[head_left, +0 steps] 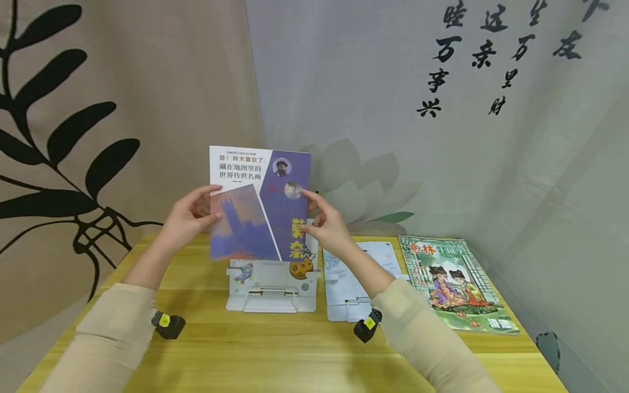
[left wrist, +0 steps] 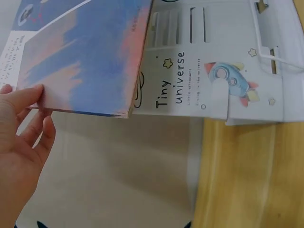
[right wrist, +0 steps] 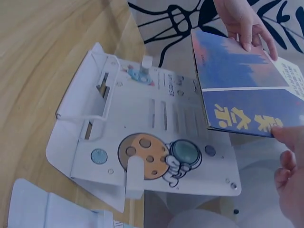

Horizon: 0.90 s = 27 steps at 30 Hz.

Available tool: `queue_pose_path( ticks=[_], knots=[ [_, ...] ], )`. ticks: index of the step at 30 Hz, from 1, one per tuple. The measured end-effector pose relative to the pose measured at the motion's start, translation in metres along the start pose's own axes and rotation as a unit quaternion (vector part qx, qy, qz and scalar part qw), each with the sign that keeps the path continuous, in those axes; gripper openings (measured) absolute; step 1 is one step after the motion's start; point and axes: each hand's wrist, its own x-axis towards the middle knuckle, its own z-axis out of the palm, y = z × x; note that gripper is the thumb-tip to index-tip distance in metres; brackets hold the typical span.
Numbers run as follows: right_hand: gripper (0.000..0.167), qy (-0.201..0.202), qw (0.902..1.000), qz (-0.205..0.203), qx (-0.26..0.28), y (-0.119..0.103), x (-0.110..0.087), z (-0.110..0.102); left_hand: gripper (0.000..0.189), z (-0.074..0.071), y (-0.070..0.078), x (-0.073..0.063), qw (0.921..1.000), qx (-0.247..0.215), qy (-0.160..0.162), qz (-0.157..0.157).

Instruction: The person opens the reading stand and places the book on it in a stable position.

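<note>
Purple-&-white bk (head_left: 260, 204) held up nr top of white bkstand (head_left: 267, 277); L hand (head_left: 188, 215) & R hand (head_left: 330, 226) each w/ thumb + fingers clamped on its side edges. 2nd stand (head_left: 340, 295), green mag (head_left: 457, 289) to R on wood tbl (head_left: 245, 349).

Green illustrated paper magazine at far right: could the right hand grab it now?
Probably not yet: the right hand pinches the purple-and-white paper book, though nothing visible lies on the magazine.

Soft, even light; faint shadows on table (head_left: 245, 355); left wrist view hazier, book (left wrist: 88, 57) seemingly slightly blurred.
</note>
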Motion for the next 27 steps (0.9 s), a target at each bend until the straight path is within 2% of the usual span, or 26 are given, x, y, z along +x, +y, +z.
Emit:
queue_pose_path(
  ticks=[3, 4, 7, 14, 19, 23, 27],
  knots=[
    [0.076, 0.012, 0.9998, 0.000, -0.017, 0.025, 0.005, 0.001, 0.063, 0.007, -0.006, 0.006, 0.9999, 0.011, 0.002, 0.000],
    [0.077, 0.014, 0.9997, 0.002, -0.022, 0.033, 0.007, 0.001, 0.065, 0.010, -0.013, 0.008, 0.9999, 0.014, 0.002, 0.001],
    [0.076, 0.020, 0.9992, 0.007, -0.033, 0.043, 0.005, 0.002, 0.069, 0.018, -0.018, 0.011, 0.9999, 0.015, -0.002, -0.002],
    [0.074, 0.035, 0.9971, 0.009, -0.068, 0.061, 0.001, 0.002, 0.070, 0.034, -0.030, 0.014, 0.9999, 0.006, -0.001, -0.008],
    [0.074, 0.047, 0.9947, 0.012, -0.091, 0.071, -0.003, 0.003, 0.071, 0.044, -0.037, 0.014, 0.9998, 0.020, 0.001, -0.010],
    [0.075, 0.057, 0.9916, 0.023, -0.114, 0.076, -0.008, 0.006, 0.072, 0.050, -0.042, 0.012, 0.9991, 0.041, 0.011, -0.005],
    [0.076, 0.055, 0.9887, 0.036, -0.134, 0.081, -0.015, 0.012, 0.073, 0.055, -0.046, 0.006, 0.9986, 0.048, 0.013, -0.018]
  ],
)
